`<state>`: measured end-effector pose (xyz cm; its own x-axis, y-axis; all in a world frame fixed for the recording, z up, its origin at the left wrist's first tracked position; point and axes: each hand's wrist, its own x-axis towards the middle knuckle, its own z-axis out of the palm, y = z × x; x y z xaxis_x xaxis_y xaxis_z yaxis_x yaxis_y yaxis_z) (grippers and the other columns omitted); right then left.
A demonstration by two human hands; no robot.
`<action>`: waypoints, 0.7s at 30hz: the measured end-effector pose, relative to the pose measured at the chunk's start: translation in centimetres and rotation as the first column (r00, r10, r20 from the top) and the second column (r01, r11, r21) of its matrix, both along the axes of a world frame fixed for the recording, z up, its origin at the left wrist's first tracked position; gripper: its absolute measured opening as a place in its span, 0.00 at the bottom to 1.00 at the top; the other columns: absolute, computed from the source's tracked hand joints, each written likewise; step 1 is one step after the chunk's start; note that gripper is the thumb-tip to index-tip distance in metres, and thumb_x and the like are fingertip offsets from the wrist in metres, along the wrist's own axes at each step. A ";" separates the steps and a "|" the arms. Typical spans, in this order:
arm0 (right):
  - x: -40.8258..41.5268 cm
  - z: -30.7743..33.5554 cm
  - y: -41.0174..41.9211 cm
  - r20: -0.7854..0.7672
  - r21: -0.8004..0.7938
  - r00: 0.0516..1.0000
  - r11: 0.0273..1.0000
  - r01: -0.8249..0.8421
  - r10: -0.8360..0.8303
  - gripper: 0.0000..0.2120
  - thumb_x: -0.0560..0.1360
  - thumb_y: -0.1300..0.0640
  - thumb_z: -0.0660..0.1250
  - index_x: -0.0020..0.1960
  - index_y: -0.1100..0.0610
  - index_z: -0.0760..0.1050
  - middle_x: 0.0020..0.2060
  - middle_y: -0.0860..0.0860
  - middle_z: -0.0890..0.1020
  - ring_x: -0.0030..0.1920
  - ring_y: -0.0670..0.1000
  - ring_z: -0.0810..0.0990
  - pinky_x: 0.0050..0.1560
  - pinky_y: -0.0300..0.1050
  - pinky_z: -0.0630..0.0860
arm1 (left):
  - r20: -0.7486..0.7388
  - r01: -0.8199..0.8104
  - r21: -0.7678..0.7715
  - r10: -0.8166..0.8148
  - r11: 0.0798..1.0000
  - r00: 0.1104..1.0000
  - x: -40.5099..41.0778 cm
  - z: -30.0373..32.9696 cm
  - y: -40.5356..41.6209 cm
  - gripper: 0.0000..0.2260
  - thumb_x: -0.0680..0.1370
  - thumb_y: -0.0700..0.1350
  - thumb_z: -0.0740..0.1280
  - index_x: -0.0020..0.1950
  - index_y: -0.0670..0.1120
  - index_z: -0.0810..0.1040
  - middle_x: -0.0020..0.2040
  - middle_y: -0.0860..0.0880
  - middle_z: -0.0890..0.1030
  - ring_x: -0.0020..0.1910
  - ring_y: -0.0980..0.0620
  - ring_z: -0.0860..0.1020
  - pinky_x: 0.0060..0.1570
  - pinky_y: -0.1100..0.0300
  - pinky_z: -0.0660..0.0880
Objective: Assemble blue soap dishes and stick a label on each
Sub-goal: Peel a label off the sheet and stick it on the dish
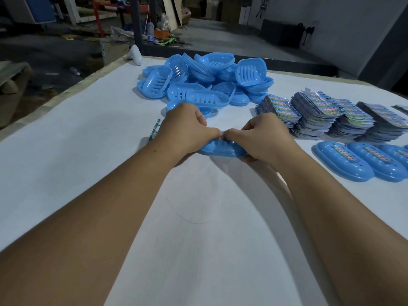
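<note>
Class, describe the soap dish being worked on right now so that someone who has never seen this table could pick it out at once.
Start at the white table and pass the loose heap of blue dish parts at its far side. Nearer the camera, where the two forearms meet, one blue soap dish sits between the left hand and the right hand. It is the only dish held, with fingertips pinching over its top.

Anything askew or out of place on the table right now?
Mostly tidy. One stray label strip lies alone beside the left hand, apart from the label stacks on the right. The pile of loose dish parts is jumbled. The finished dishes sit in a neat row.
</note>
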<state>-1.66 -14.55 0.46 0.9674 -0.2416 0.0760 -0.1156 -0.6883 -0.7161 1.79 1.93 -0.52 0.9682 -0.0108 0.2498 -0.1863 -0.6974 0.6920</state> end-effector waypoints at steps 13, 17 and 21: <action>0.1 -0.4 -0.2 0.025 0.067 1.000 0.998 -0.011 0.009 0.16 0.70 0.49 0.75 0.31 0.56 0.75 0.22 0.48 0.79 0.23 0.54 0.83 0.23 0.38 0.72 | -0.026 -0.024 -0.043 0.023 0.999 0.999 0.4 -0.4 0.0 0.12 0.67 0.54 0.78 0.38 0.50 0.78 0.36 0.57 0.78 0.37 0.62 0.76 0.33 0.64 0.69; 0.2 -0.2 -0.8 0.154 0.023 0.988 1.000 0.017 -0.021 0.15 0.72 0.47 0.71 0.32 0.55 0.73 0.22 0.44 0.76 0.27 0.51 0.80 0.32 0.42 0.73 | -0.061 -0.045 -0.199 0.034 0.979 0.998 0.5 -0.3 0.3 0.11 0.72 0.52 0.74 0.35 0.47 0.77 0.30 0.55 0.79 0.33 0.55 0.79 0.36 0.59 0.74; -0.3 -0.4 -0.7 0.176 -0.085 0.955 0.970 -0.227 0.238 0.18 0.70 0.42 0.74 0.57 0.47 0.81 0.51 0.42 0.83 0.51 0.44 0.79 0.54 0.44 0.76 | -0.016 -0.082 -0.226 0.081 0.971 0.997 0.5 0.3 0.4 0.12 0.74 0.53 0.70 0.36 0.49 0.75 0.32 0.55 0.77 0.32 0.54 0.75 0.32 0.59 0.69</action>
